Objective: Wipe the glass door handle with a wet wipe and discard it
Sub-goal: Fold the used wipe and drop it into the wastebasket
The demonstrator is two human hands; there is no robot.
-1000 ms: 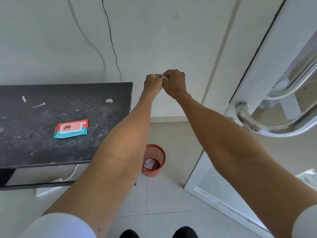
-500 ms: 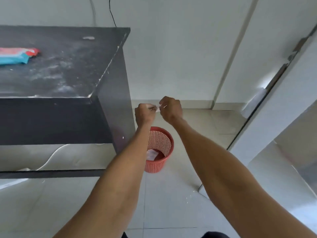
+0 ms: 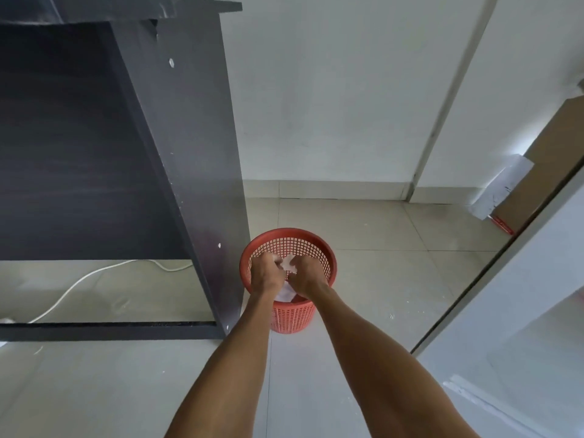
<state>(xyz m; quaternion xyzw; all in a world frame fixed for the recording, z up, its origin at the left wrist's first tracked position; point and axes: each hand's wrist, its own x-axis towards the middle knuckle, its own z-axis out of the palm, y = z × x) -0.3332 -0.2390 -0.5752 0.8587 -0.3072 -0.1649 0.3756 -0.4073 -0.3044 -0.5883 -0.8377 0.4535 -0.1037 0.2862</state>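
A small red mesh waste basket stands on the tiled floor beside the dark desk. Both my hands hover over its mouth. My left hand and my right hand pinch a crumpled white wet wipe between them, just above the basket's opening. More white paper lies inside the basket below the hands. The door handle is out of view.
The dark desk's side panel rises left of the basket, with a white cable on the floor under it. The white door's edge runs diagonally at right. A cardboard box leans by the far wall.
My head has tilted down and both hands have dropped from chest height to the basket's mouth, still holding the wipe. The desk top and wipe packet have left the view.
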